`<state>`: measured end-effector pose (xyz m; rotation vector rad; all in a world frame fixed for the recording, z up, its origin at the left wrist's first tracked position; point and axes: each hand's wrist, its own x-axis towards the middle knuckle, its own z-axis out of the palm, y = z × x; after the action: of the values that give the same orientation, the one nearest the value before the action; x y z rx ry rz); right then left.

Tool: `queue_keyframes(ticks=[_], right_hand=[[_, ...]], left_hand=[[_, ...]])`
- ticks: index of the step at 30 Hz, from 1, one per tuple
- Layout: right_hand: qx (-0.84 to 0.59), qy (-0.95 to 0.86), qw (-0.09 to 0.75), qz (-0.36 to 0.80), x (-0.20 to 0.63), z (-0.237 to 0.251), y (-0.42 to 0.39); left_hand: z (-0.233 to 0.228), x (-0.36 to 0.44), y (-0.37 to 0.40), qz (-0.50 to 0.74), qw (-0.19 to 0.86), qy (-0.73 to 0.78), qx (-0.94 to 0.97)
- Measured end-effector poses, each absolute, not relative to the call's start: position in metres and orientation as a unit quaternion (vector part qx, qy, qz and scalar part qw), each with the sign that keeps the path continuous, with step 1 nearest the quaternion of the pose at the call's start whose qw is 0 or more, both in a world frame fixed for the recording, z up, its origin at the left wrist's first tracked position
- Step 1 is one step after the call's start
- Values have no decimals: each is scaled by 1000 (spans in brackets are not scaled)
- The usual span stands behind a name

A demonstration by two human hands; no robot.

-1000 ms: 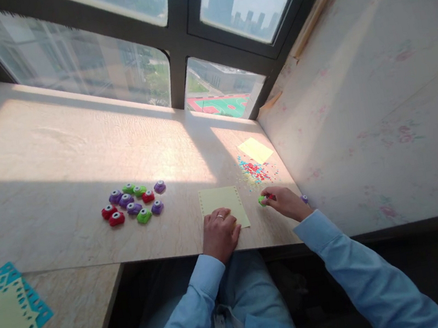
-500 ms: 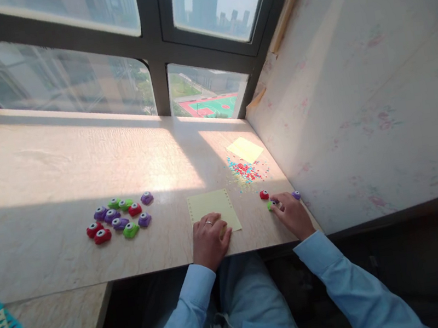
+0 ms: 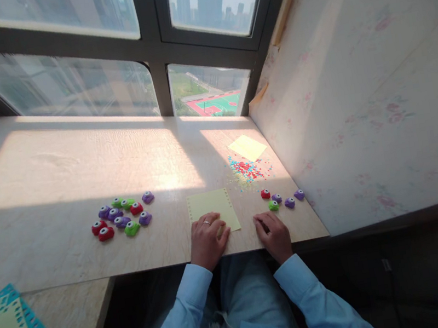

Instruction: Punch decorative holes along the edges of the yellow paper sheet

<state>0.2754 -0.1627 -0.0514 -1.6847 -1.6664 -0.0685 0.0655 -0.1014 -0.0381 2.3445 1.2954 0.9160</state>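
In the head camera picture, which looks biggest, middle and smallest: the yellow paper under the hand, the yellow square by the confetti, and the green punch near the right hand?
1. Yellow paper under the left hand: largest.
2. Yellow square: smaller, though it lies farther off, so partly unsure.
3. Green punch: clearly smallest.

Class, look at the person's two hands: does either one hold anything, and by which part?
Nothing is gripped. The left hand lies flat on the near edge of the pale yellow paper sheet, pinning it; the right hand rests empty on the marble-look table.
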Motion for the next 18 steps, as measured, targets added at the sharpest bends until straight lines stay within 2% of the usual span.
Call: queue_keyframes(ticks=[18], right_hand=[[-657,-655,372,-33,274,-49,-164]], left_hand=[[-36,65,-104,323,134,446,824]])
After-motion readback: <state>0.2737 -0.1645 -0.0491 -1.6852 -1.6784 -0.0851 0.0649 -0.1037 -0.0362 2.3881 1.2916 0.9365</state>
